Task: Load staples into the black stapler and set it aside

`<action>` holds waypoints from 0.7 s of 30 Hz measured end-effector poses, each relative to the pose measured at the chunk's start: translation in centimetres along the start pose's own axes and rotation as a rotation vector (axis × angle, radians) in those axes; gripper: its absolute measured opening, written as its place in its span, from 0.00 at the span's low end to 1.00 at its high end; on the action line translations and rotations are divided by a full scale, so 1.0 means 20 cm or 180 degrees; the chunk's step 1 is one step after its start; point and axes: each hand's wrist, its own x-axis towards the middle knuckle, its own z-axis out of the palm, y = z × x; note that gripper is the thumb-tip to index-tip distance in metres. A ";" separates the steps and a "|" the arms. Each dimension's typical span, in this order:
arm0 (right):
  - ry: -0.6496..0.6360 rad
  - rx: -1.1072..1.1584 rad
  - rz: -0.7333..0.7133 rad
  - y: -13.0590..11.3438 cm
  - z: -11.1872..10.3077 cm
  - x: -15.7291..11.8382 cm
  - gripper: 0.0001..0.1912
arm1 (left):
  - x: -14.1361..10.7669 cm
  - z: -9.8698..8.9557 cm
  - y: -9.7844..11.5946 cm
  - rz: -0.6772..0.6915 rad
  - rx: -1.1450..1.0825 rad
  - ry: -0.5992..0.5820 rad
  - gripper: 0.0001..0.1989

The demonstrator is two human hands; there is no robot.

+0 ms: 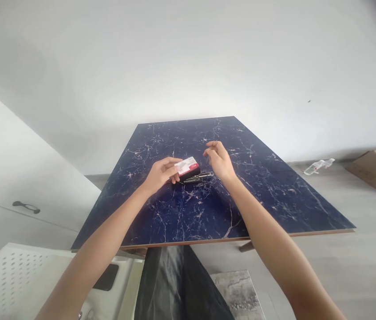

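Your left hand grips the red-and-white box, seemingly positioning it; next, steadiness matters. Your right hand, beside it, hangs half-open.

L hand, R hand bare; forearms too; dk garment, glossy, creased.
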 end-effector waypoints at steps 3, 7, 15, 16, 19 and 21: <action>0.0353 -0.0169 0.0598 0.13 -0.05 0.07 0.16 | -0.03 0.03 0.02 0.0189 0.0957 -0.0625 0.17; -0.0044 -0.0495 0.0977 0.21 -0.08 0.10 0.18 | -0.05 0.06 0.03 0.0729 0.2199 -0.0882 0.11; -0.0503 -0.1061 0.0730 0.20 -0.08 0.08 0.24 | 0.00 -0.14 -0.02 0.0823 0.2930 0.0342 0.16; -0.0456 -0.1178 0.0703 0.20 -0.09 0.08 0.23 | 0.00 -0.15 -0.04 0.0825 0.2995 0.0202 0.17; -0.0334 -0.1411 0.0783 0.20 -0.12 0.08 0.22 | 0.01 -0.16 -0.07 0.0790 0.3161 -0.0309 0.23; -0.0322 -0.1524 0.0823 0.21 -0.14 0.08 0.21 | 0.01 -0.15 -0.08 0.0688 0.3205 -0.0531 0.27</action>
